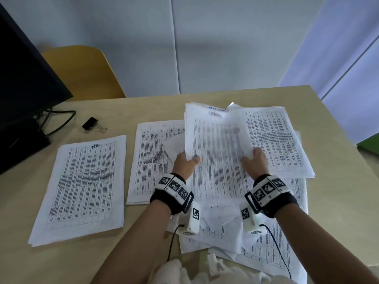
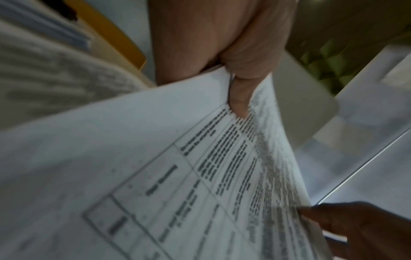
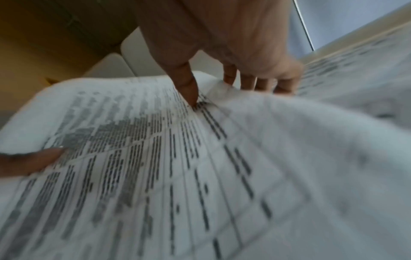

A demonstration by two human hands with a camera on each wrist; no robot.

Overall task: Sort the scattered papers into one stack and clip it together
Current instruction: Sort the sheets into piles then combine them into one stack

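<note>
Both hands hold up a bundle of printed sheets (image 1: 217, 136) above the loose pile (image 1: 276, 140) at the table's right. My left hand (image 1: 185, 162) pinches the bundle's left edge, thumb on top (image 2: 239, 98). My right hand (image 1: 255, 160) grips its right lower edge, thumb on the print (image 3: 189, 88) and fingers behind. A neat stack (image 1: 82, 187) lies flat at the left and a second stack (image 1: 151, 160) in the middle. A black binder clip (image 1: 91, 124) lies at the back left, away from both hands.
A black monitor (image 1: 22, 83) with cables (image 1: 57, 119) stands at the far left. A yellow chair (image 1: 86, 72) is behind the table (image 1: 24, 263). More scattered sheets (image 1: 256, 249) lie near the front edge under my forearms.
</note>
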